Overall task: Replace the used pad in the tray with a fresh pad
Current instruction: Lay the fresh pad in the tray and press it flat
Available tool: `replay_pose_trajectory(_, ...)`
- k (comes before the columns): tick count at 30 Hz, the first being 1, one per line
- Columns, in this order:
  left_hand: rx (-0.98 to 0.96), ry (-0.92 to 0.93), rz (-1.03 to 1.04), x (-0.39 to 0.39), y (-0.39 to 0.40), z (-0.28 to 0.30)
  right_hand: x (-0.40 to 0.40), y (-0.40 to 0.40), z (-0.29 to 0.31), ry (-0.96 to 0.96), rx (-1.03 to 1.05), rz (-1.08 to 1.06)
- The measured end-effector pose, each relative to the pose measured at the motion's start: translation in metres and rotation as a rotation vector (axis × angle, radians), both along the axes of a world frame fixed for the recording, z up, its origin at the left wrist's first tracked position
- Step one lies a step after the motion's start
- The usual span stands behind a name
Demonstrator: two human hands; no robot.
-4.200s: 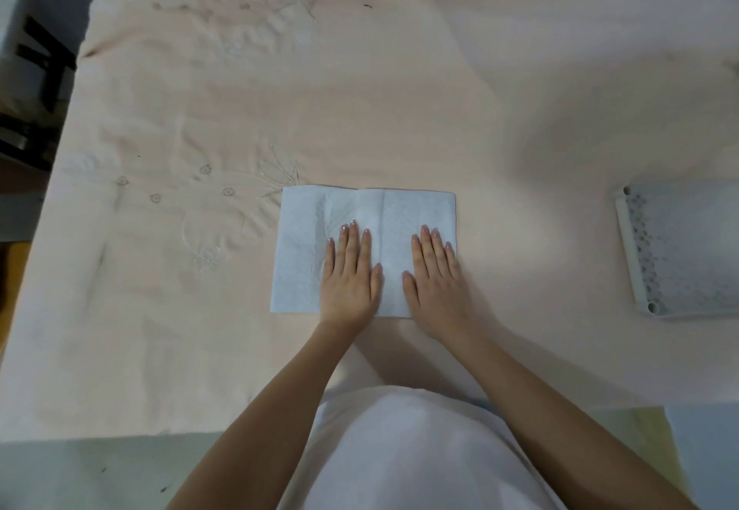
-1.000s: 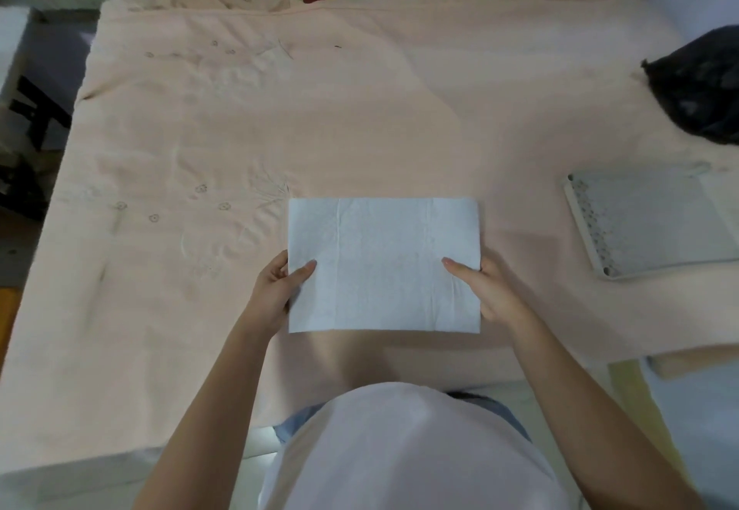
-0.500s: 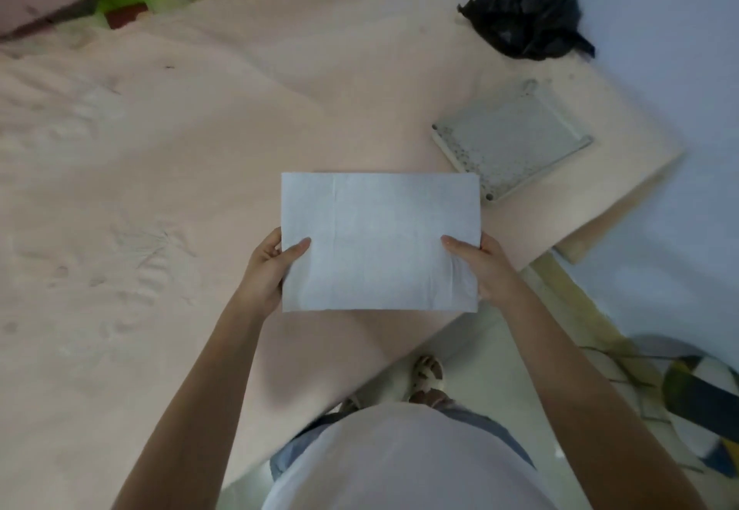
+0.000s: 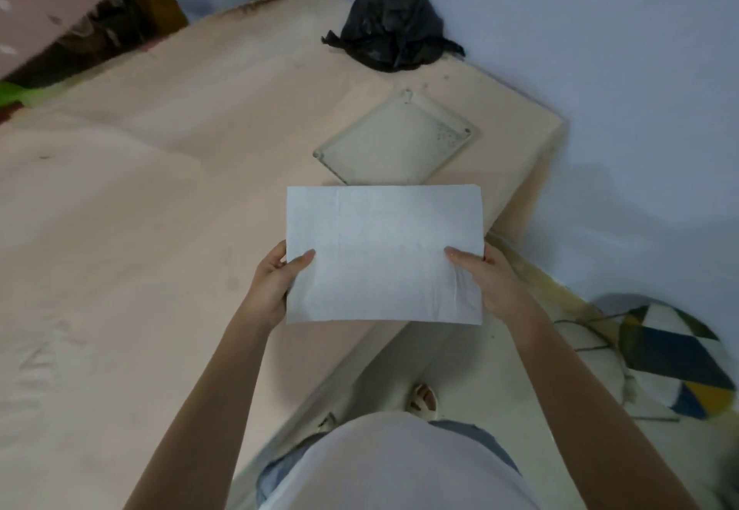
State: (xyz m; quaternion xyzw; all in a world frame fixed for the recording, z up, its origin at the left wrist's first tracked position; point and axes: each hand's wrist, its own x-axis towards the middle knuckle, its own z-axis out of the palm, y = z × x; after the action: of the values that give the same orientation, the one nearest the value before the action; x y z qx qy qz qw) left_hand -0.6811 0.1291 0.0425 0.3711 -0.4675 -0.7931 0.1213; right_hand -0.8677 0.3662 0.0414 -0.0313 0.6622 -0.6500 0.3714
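While both hands grip pad (image 4: pixel 384 253), unlabelled

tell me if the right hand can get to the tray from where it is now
Probably yes. The tray lies bare just beyond the pad, nothing between them, but the right hand is busy pinching the pad with the left hand.

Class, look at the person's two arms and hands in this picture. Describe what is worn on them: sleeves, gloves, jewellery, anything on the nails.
Both forearms are bare, with no sleeves in view. The left hand and right hand wear no gloves, and no rings, watch or bracelets show. Nail polish cannot be told.
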Motion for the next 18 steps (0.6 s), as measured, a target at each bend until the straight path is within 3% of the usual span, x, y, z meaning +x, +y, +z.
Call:
replay_pose_trajectory(9,-0.018,-0.018,-0.071,-0.082,0.075,-0.004,-0.053,0.091,-0.001,-0.007,-0.038,-0.065)
replay_pose_trajectory(18,-0.098,-0.02,-0.263,-0.148,0.127,-0.002,-0.077,0.165,-0.002,0.029,0.074,-0.241)
